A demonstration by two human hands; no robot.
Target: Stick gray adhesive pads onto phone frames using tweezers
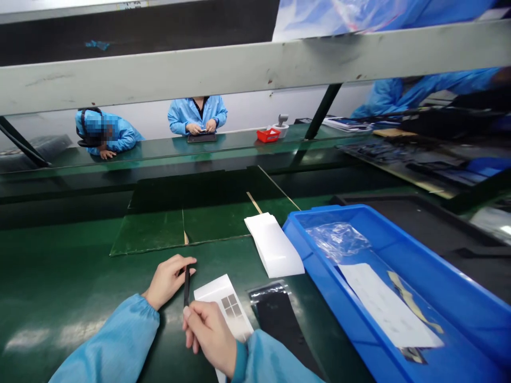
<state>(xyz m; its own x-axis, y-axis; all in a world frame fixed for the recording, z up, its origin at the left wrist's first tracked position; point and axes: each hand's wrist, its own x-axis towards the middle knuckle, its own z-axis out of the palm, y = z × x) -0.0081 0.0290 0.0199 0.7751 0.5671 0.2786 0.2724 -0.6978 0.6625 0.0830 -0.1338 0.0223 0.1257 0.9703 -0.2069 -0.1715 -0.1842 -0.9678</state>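
A green bench mat point(59, 255) is spread across the near side. Left of centre, a slim black stick point(186, 284) is held upright, pinched by the left hand point(167, 281) with its fingers clamped together on the upper part. The right hand point(209, 338) is curled just below the stick's lower end, its fingers together; whether it grips the stick cannot be told. Partly under the right hand, a white card printed with grey squares point(229, 311) is laid on the mat. Just right of it lies a black film packet point(275, 324), and a white foam pad point(273, 244) is set farther away. On the right, a clear plastic bag point(337, 239) and a white sheet point(383, 303) are held in a blue plastic tray point(439, 276). Beyond a grey crossbar point(255, 69), two co-workers in blue smocks point(195, 114) are seen at the far bench.
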